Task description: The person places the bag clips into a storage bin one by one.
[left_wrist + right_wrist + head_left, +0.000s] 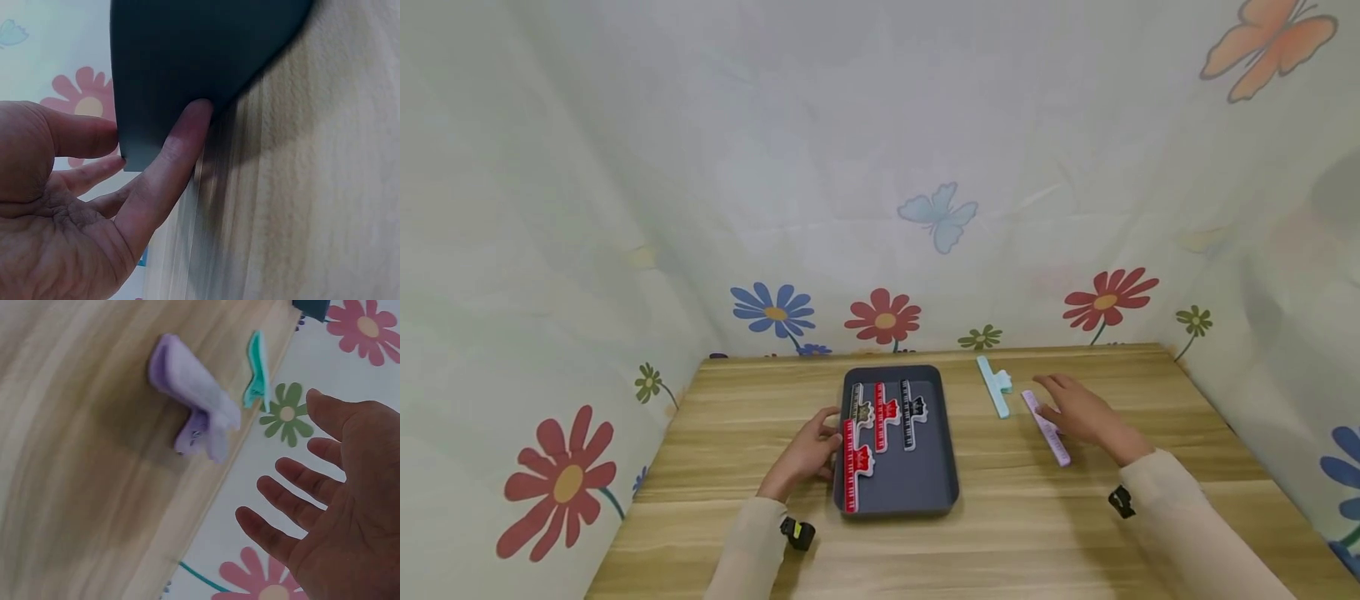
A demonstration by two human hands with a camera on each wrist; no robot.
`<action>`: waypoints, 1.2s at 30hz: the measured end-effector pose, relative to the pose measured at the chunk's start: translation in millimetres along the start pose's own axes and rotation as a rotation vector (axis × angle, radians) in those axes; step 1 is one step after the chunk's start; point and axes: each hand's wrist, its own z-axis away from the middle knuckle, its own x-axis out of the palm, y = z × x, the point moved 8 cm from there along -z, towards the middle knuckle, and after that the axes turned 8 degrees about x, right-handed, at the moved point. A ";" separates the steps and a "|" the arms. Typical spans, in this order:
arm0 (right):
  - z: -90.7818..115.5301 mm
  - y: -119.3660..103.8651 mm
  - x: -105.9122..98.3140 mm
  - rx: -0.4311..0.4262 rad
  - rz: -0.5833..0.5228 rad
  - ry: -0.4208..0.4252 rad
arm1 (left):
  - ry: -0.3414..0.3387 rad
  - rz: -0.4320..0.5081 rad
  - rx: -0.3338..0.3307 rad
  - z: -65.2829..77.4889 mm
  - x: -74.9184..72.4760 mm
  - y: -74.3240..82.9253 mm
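My left hand (808, 450) is at the left side of a dark grey tray (898, 492), with extended fingers touching its outer wall (169, 56). In the tray lie several long clips with a keyboard pattern: a red clip (852, 475) at the front left, a gold-and-black clip (859, 404), another red clip (881, 417) and a black clip (910, 417). My right hand (1078, 410) hovers by a lilac clip (1054, 437) on the table, partly covering it in the head view. Its fingers are spread and hold nothing in the right wrist view.
A light blue clip (994, 387) lies on the wooden table (1000, 517) between the tray and the lilac clip. Behind the table's back edge hangs a white curtain (820, 167) printed with flowers and butterflies, which also encloses both sides.
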 end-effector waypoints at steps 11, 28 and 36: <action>6.1 25.6 21.1 0.011 0.033 -0.065 | 0.000 0.004 0.006 -1.4 0.3 1.4; 9.6 26.4 40.8 -0.010 0.096 -0.175 | -0.006 0.013 0.005 -2.4 -0.6 -2.5; 9.8 23.0 43.4 -0.028 0.172 -0.128 | -0.007 0.010 -0.002 -1.7 -1.3 -2.8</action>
